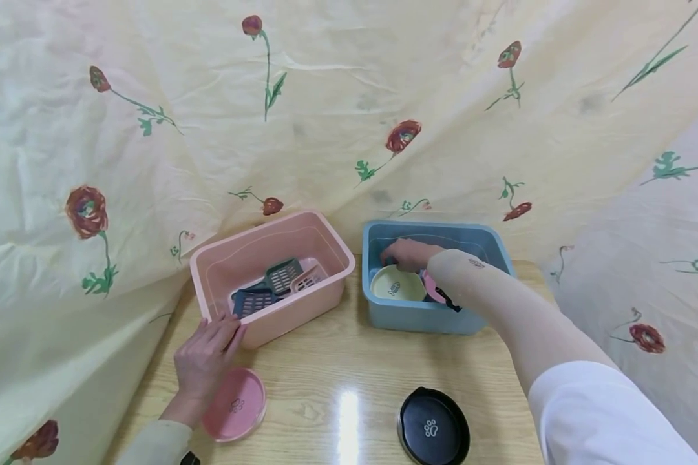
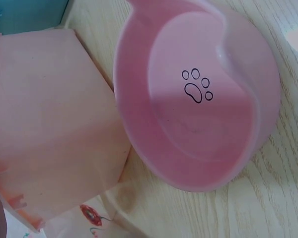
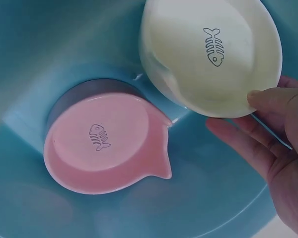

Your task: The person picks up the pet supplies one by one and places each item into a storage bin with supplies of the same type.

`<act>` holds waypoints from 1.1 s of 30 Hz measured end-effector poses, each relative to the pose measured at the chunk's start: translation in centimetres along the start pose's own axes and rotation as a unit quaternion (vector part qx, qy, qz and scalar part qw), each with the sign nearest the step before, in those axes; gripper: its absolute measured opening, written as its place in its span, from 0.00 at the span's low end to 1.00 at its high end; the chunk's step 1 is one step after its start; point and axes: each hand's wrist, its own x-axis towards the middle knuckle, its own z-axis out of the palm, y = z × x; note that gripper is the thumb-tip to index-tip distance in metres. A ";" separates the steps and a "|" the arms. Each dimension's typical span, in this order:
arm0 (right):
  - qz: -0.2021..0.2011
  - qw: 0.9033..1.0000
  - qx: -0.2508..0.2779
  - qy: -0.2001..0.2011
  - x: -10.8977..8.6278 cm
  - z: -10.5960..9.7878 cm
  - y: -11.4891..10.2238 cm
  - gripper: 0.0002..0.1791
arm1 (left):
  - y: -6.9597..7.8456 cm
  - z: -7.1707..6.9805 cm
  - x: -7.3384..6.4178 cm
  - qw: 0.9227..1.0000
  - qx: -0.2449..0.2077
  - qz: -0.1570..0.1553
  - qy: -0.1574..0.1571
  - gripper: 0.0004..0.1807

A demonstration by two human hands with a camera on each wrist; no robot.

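Inside the blue bin point(image 1: 430, 316), my right hand point(image 1: 410, 254) pinches the rim of a cream pet bowl point(image 1: 398, 284) with a fish-bone print, thumb on the inside and fingers beneath. Beside it in the right wrist view sits a pink fish-bone bowl point(image 3: 104, 144) with cat-ear points. My left hand point(image 1: 206, 352) rests its fingers over the near rim of the pink bin point(image 1: 302, 316). Close by that hand, a pink bowl point(image 2: 203, 124) with a paw print stands on the table; the left wrist view shows only a sliver of the hand.
Several slotted scoops point(image 1: 282, 278), dark blue, green and pink, lie in the pink bin. A black paw-print bowl point(image 1: 433, 429) stands on the wooden table point(image 1: 308, 400) at the near right. A flowered cloth point(image 1: 326, 129) hangs behind the bins.
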 end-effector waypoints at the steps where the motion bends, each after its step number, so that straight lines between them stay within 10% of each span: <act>1: 0.000 1.000 -0.004 0.003 0.1 0.1 0.0 0.24 | 0.0 0.0 0.0 1.000 -0.001 0.000 -0.003 0.26; 22: 0.079 0.994 0.072 -0.029 -3.0 -4.1 0.7 0.29 | -0.1 -0.1 -0.1 1.000 -0.002 0.000 -0.017 0.27; 33: 0.047 0.987 0.138 -0.072 -7.3 -7.4 -0.9 0.26 | 0.0 -0.1 0.0 1.000 -0.008 0.003 -0.013 0.26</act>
